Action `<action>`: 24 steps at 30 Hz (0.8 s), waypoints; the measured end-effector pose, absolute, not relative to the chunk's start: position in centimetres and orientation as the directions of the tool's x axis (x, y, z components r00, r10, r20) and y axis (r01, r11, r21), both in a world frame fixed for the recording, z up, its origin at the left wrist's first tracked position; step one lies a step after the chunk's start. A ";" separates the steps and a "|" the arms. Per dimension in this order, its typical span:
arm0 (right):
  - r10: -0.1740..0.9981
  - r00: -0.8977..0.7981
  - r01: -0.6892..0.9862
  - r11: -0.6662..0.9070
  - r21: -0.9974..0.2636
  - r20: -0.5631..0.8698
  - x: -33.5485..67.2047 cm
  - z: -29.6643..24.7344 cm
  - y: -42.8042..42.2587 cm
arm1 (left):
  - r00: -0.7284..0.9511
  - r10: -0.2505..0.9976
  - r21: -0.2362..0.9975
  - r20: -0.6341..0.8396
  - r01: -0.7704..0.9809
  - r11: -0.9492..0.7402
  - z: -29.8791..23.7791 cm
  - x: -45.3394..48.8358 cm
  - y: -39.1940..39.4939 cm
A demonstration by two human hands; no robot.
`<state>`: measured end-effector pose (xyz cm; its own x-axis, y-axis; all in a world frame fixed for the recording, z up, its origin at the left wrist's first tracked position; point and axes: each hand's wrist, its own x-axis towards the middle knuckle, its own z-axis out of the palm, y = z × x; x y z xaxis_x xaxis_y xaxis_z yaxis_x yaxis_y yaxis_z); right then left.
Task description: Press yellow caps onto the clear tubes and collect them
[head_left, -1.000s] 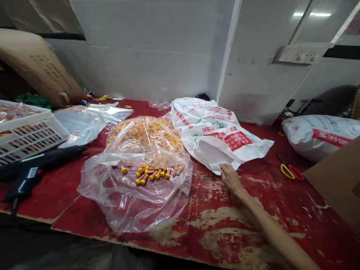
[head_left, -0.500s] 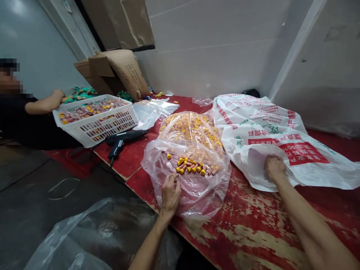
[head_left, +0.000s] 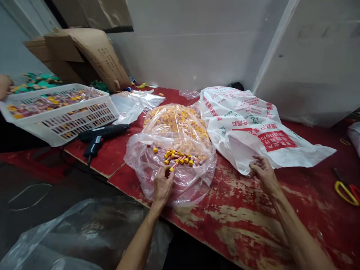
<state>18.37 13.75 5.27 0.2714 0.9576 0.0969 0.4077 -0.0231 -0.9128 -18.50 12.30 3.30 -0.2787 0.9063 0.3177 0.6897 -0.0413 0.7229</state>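
A clear plastic bag (head_left: pixel 171 176) lies on the red board, holding a mass of small yellow-capped pieces (head_left: pixel 176 125). A loose group of these pieces (head_left: pixel 180 159) rests in its fold. My left hand (head_left: pixel 163 186) sits over the near part of the clear bag, fingers bunched beside the loose pieces. What those fingers grip is hidden. To the right, a white plastic bag (head_left: pixel 247 127) with red and green print lies flat. My right hand (head_left: pixel 264 174) pinches the lower edge of its mouth.
A white slotted crate (head_left: pixel 64 120) full of wrapped pieces stands at left, with a co-worker's hand (head_left: pixel 4 86) at its far end. A black glue gun (head_left: pixel 98 139), yellow-handled scissors (head_left: pixel 347 193) and flattened cardboard (head_left: pixel 84 56) lie about. The board's front edge (head_left: pixel 118 176) drops away at left.
The view has swung left, bringing the crate and co-worker's hand in. My left hand has come onto the clear bag. My right hand has stayed at the white bag's edge.
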 end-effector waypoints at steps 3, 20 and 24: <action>0.992 0.121 -0.008 -0.027 -1.000 -0.028 14.6 5.3 9.0 | -0.161 0.974 0.914 0.160 0.396 -0.085 4.1 -15.4 8.7; 0.962 -0.260 0.538 0.216 -0.815 0.083 9.6 4.6 0.5 | 0.095 0.991 0.977 -0.089 -0.186 0.106 2.9 -5.0 -0.1; 0.955 -0.294 0.690 0.247 -0.681 0.049 11.0 4.5 0.4 | 0.245 0.969 0.994 -0.043 -0.088 0.067 2.6 -4.2 -0.2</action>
<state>10.98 0.41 4.46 -0.2937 0.9546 0.0488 0.6897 0.2470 -0.6806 -4.16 -0.20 2.63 0.2446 0.9686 -0.0435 -0.0883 0.0669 0.9938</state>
